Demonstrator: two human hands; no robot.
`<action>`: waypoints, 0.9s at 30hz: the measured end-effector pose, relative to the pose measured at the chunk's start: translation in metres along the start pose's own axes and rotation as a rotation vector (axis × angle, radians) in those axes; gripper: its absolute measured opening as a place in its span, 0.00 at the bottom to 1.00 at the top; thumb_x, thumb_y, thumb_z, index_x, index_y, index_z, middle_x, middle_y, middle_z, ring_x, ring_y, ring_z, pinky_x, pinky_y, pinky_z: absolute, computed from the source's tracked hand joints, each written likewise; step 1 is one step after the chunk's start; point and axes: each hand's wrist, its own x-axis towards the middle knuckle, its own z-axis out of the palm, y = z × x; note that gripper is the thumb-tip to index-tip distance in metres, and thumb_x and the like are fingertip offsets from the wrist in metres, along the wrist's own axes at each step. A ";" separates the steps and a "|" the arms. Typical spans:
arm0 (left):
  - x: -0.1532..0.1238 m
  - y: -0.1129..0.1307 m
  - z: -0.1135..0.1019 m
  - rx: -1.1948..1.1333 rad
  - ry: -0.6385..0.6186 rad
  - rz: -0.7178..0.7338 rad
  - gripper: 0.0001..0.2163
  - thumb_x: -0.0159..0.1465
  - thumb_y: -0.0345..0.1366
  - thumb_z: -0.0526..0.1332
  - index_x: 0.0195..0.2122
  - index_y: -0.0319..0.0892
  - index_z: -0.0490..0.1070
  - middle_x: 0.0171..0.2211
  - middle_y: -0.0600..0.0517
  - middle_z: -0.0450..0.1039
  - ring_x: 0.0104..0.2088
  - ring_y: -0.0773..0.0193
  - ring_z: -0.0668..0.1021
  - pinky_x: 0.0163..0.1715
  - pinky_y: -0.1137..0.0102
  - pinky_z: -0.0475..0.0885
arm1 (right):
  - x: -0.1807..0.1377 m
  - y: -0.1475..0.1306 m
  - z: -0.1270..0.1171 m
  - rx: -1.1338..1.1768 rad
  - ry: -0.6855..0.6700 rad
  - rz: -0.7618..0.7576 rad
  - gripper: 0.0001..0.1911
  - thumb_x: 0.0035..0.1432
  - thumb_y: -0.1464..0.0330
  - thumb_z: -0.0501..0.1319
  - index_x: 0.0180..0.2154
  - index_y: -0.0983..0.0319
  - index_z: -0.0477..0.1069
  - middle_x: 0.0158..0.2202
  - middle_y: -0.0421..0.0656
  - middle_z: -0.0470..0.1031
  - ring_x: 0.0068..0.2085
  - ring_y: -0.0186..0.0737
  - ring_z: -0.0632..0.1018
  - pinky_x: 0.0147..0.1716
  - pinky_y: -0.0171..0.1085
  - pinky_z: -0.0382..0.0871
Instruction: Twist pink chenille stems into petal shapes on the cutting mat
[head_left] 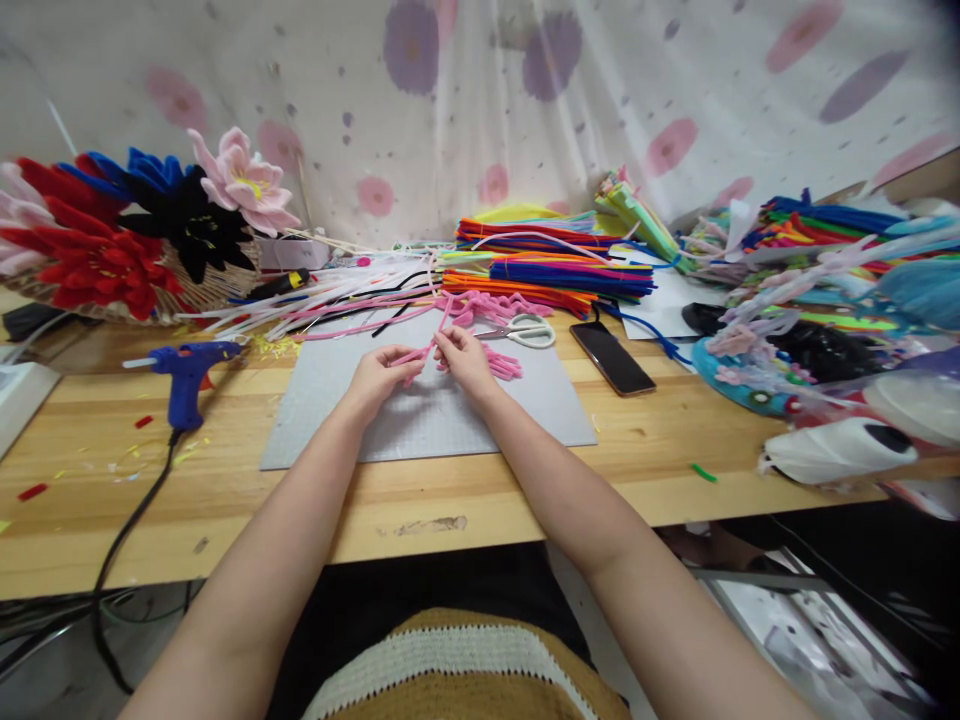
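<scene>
Above a grey cutting mat, my left hand is closed on pink pipe cleaners, whose ends stick out past its fingertips. My right hand pinches a pink stem that slants upward between the two hands. Just behind the right hand lie scissors with pale grey handles. A small pile of pink pipe cleaner pieces is by that hand, and more bent pink pieces lie behind the scissors.
To the left rests a blue glue gun, its cord trailing over the table edge. Fuzzy flowers fill a basket behind it. Bundled coloured pipe cleaners lie at the back. A phone and a white thread cone are to the right.
</scene>
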 end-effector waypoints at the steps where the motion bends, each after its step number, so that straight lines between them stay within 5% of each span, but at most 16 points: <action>1: 0.000 -0.001 0.000 0.007 0.038 0.012 0.16 0.39 0.39 0.70 0.27 0.37 0.73 0.21 0.53 0.70 0.20 0.72 0.68 0.22 0.74 0.63 | -0.001 -0.001 0.000 -0.007 -0.020 -0.004 0.11 0.51 0.61 0.57 0.25 0.62 0.59 0.19 0.33 0.64 0.18 0.25 0.63 0.17 0.27 0.57; 4: 0.001 -0.004 0.000 -0.007 0.131 0.039 0.14 0.39 0.40 0.70 0.25 0.37 0.73 0.20 0.54 0.70 0.20 0.72 0.68 0.22 0.75 0.63 | -0.005 -0.003 0.001 -0.040 -0.111 -0.004 0.09 0.50 0.64 0.58 0.26 0.62 0.60 0.20 0.34 0.65 0.19 0.25 0.63 0.17 0.27 0.55; 7: 0.001 -0.005 -0.001 -0.009 0.071 0.077 0.14 0.40 0.40 0.69 0.26 0.38 0.73 0.23 0.53 0.72 0.22 0.72 0.70 0.24 0.75 0.65 | -0.009 -0.004 0.004 -0.021 -0.159 0.007 0.09 0.49 0.65 0.58 0.25 0.62 0.59 0.20 0.33 0.63 0.20 0.26 0.64 0.18 0.28 0.56; 11: 0.002 -0.006 -0.002 -0.001 0.022 0.110 0.14 0.41 0.40 0.69 0.27 0.38 0.73 0.23 0.53 0.72 0.24 0.71 0.72 0.26 0.75 0.67 | -0.011 -0.001 0.007 0.061 -0.161 0.047 0.10 0.49 0.63 0.58 0.26 0.61 0.58 0.20 0.33 0.62 0.20 0.26 0.64 0.19 0.28 0.57; 27: 0.003 -0.006 0.000 -0.015 0.213 0.117 0.17 0.40 0.42 0.69 0.27 0.38 0.70 0.23 0.54 0.70 0.24 0.70 0.73 0.23 0.75 0.70 | -0.005 0.008 0.028 0.163 -0.123 0.141 0.14 0.49 0.61 0.58 0.25 0.61 0.56 0.18 0.32 0.61 0.18 0.25 0.62 0.17 0.27 0.54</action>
